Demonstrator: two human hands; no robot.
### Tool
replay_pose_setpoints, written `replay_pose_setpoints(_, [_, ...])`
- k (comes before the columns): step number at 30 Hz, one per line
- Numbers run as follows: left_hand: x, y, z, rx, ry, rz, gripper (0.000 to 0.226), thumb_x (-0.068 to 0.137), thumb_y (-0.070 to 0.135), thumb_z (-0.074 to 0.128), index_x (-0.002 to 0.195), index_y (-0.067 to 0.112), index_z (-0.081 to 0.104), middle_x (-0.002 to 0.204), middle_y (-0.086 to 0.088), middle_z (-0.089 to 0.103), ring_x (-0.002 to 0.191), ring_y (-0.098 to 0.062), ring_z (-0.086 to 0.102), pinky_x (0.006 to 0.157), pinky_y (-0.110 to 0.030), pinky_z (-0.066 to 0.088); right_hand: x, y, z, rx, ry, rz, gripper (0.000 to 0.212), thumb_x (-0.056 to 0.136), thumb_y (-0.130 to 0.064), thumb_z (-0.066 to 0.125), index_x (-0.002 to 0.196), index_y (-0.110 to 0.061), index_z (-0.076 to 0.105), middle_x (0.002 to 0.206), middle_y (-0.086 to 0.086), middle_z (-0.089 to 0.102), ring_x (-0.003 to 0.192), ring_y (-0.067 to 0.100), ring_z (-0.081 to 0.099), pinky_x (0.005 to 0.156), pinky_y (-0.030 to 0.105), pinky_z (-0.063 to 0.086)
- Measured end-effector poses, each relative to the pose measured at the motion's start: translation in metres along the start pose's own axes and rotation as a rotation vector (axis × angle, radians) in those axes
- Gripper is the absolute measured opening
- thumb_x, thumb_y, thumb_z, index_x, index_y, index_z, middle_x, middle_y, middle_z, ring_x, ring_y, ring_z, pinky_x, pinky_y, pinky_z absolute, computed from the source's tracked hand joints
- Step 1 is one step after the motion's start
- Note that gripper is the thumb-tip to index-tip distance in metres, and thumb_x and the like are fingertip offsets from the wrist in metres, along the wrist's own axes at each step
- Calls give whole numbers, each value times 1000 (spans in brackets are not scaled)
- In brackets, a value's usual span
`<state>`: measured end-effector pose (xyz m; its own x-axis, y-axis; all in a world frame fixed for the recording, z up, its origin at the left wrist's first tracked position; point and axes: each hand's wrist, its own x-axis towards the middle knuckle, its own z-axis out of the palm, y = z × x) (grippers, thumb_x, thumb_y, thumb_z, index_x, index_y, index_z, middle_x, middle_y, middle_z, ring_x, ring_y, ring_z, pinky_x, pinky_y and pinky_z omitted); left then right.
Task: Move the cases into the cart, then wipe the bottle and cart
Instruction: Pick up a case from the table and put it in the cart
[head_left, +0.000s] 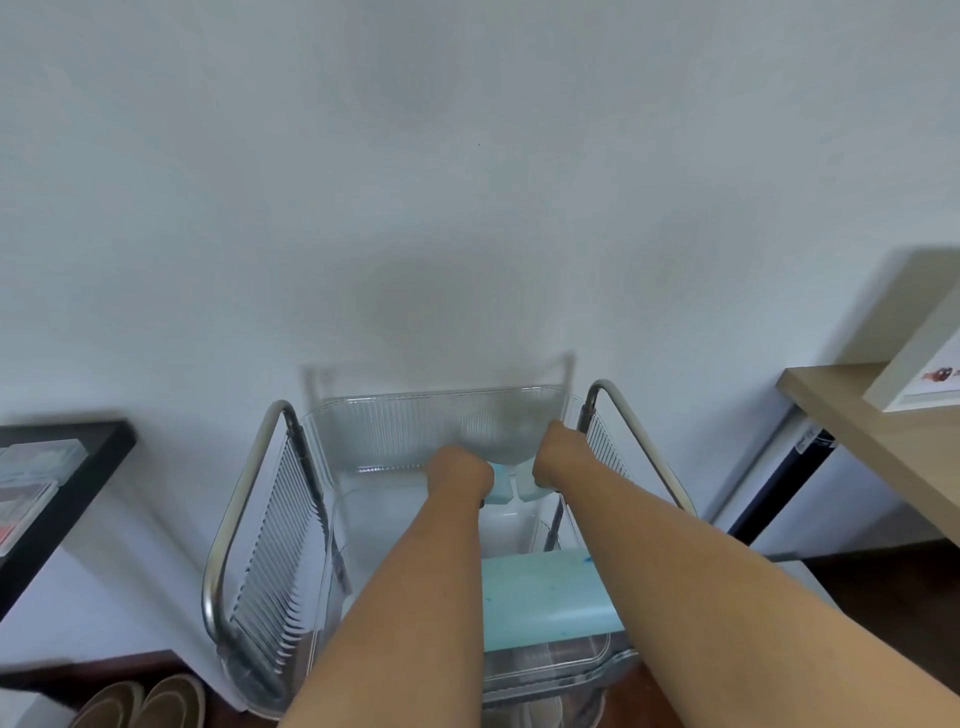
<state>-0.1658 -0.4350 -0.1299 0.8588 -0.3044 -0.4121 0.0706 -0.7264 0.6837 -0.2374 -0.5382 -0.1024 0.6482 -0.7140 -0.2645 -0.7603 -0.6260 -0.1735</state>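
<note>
A: Head view, fingers first: what are they doing?

B: Mostly hidden behind the knuckles. The left hand (460, 470) is curled down onto a pale blue case (501, 488), gripping it; the right hand (553, 457) is curled over a second pale case (531, 486) just beside the first.

A: Where are those cases?

B: Low inside the clear ribbed cart (441, 426), near its far wall, between the two metal handles (244, 499).

A: Anything else in the cart?

B: A light blue cloth (540, 597) draped over the near edge, between the forearms.

A: Around it?

B: A black shelf (67, 488) to the left, a wooden counter (872, 441) on the right, and shoes (140, 701) on the floor. The cart stands against a white wall.
</note>
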Motion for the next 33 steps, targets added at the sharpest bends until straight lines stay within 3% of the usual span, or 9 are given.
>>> replay_pose_setpoints(3, [-1, 1, 4, -2, -4, -4, 12, 80, 6, 68, 90, 7, 62, 105, -14, 69, 93, -32, 71, 83, -40, 60, 1, 2, -2, -17, 7, -14, 39, 88, -5, 57, 125, -2, 46, 121, 15, 60, 112, 27, 60, 79, 29, 48])
replay_pose_setpoints(13, [7, 1, 19, -35, 26, -13, 21, 82, 4, 68, 102, 1, 68, 108, -15, 71, 96, -32, 71, 83, -40, 59, 11, 8, 3, -127, -9, -44, 29, 87, -3, 60, 116, -2, 55, 117, 13, 63, 107, 25, 62, 74, 26, 47])
replay_pose_setpoints(17, [7, 0, 21, 7, 41, 6, 26, 84, 5, 67, 109, 2, 69, 113, -14, 70, 102, -29, 70, 83, -34, 57, 9, 6, -1, -218, -97, -73, 31, 82, -11, 73, 108, -5, 59, 93, 8, 62, 105, 24, 65, 76, 26, 49])
replay_pose_setpoints(22, [6, 2, 21, 29, 40, 6, 23, 83, 7, 69, 106, 3, 69, 111, -13, 71, 100, -27, 71, 77, -30, 55, 9, 6, 6, -249, -81, -109, 34, 81, -8, 73, 112, -3, 59, 114, 12, 65, 104, 26, 65, 70, 28, 45])
replay_pose_setpoints(30, [3, 2, 20, 89, 28, 43, 22, 83, 10, 70, 105, 5, 70, 109, -10, 71, 99, -24, 70, 66, -25, 47, 8, 2, 9, -252, -72, -139, 33, 80, -2, 70, 111, -4, 60, 114, 13, 63, 103, 27, 64, 71, 29, 45])
replay_pose_setpoints(33, [3, 3, 19, 104, 33, 53, 24, 84, 10, 70, 107, 5, 70, 111, -11, 71, 101, -24, 69, 71, -26, 50, 8, 1, 8, -254, -55, -153, 32, 80, -1, 67, 111, -4, 60, 113, 13, 63, 103, 27, 64, 74, 31, 47])
